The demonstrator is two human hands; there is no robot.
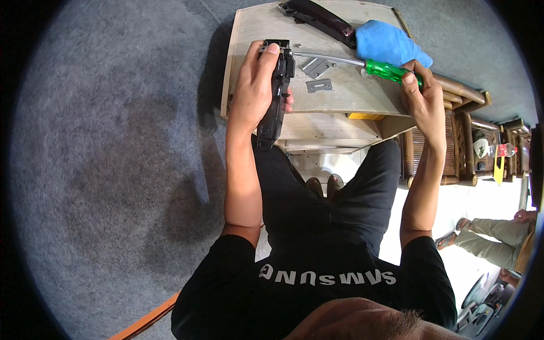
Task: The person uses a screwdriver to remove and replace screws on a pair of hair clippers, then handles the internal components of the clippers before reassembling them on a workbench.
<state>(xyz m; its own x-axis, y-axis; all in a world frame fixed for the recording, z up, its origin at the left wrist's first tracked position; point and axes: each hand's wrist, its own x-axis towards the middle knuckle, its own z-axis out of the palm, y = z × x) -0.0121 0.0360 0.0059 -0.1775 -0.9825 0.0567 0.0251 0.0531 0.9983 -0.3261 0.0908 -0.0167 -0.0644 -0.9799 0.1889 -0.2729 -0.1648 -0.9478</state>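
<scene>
My left hand (256,85) is wrapped round a black hair clipper (276,105), its head end pointing away from me and the thumb pressed near that end. In my right hand (422,93) is a screwdriver (385,70) with a clear green handle, held between thumb and fingers. Its metal shaft runs leftward, and the tip meets the side of the clipper's head or sits very close to it. On the table beneath the shaft lie a metal clipper blade (319,68) and a smaller slotted metal plate (319,85).
The pale wooden table (351,102) has an open shelf below its top. Across its far side lie a second dark clipper (320,20) and a blue cloth (385,42). Bamboo furniture (433,141) stands at the right; another person's legs (487,238) show at lower right.
</scene>
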